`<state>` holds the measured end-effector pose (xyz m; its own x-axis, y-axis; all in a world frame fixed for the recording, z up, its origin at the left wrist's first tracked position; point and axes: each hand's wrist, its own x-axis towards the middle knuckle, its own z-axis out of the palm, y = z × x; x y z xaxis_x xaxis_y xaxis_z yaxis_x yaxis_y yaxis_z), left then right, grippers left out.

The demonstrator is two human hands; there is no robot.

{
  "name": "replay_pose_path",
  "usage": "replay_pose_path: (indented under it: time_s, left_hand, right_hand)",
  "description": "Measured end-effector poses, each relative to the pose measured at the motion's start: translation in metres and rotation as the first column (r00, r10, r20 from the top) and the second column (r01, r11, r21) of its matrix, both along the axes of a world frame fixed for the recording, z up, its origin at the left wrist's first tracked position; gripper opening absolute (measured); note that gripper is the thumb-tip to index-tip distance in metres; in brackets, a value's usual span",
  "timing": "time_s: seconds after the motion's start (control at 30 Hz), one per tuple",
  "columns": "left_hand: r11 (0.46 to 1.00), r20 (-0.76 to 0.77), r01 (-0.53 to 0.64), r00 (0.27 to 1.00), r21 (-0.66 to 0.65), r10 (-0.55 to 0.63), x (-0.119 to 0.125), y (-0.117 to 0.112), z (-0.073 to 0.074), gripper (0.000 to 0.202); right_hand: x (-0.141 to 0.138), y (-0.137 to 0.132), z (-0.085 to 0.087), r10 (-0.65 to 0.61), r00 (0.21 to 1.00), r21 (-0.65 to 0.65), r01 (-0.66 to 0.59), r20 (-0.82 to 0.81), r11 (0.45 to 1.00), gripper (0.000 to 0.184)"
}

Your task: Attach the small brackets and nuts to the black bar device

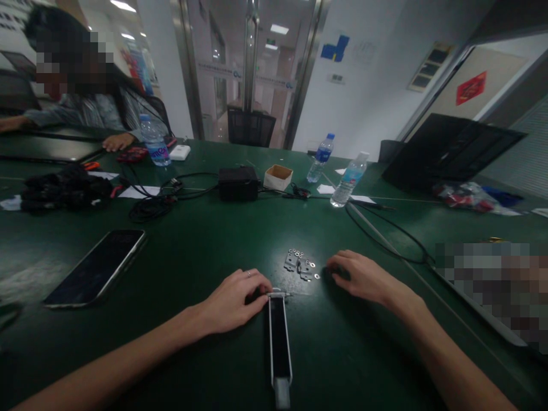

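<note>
A long, narrow dark bar with silvery edges [280, 337] lies lengthwise in front of me. A thin metal piece crosses its far end, and its near end is pale. With its fingers pinched at the bar's far left corner, my left hand [235, 301] rests on the table. Just beyond are small metal plates [298, 266] with several washers or nuts [295, 252] around them. My right hand [357, 275] is to the right of these parts, fingers curled down at the tabletop; whatever the fingertips hold is dark or hidden.
A smartphone [98, 268] lies at left. Farther back are a black box [238, 184], a small open carton [278, 178], cables [154, 206] and water bottles [350, 180]. Another person [103, 108] sits at far left. A blurred-out flat object [483, 285] is at right.
</note>
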<state>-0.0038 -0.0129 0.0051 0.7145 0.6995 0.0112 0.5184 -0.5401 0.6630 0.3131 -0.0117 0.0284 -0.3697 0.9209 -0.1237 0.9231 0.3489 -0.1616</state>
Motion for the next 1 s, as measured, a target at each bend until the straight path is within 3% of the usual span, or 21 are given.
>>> replay_pose_path:
  time_s: [0.17,0.4,0.67,0.8,1.0]
  left_hand:
    - [1.000,0.000,0.004,1.000,-0.004,-0.004,0.000,0.000,-0.001,0.014]
    - [1.000,-0.001,0.003,1.000,-0.011,-0.003,-0.001,0.001,-0.001,0.015]
    - [1.000,-0.003,0.002,1.000,0.029,-0.002,0.000,0.000,-0.002,0.014]
    - [0.998,0.006,0.001,1.000,0.056,-0.001,0.001,0.000,-0.004,0.014]
    - [0.999,-0.006,0.000,1.000,0.047,0.000,0.001,0.000,-0.002,0.014]
  right_hand:
    - [0.000,0.002,-0.002,-0.049,0.998,-0.085,0.045,-0.045,0.995,0.021]
    - [-0.010,-0.002,0.003,-0.088,0.984,-0.075,0.077,-0.155,0.994,0.011]
    - [-0.061,-0.021,-0.013,0.037,0.865,-0.017,-0.052,-0.501,0.999,0.010]
    - [-0.076,-0.028,-0.018,0.051,0.840,-0.020,-0.073,-0.540,0.997,0.008]
    - [-0.072,-0.028,-0.013,0.070,0.819,-0.098,-0.153,-0.570,0.983,0.012]
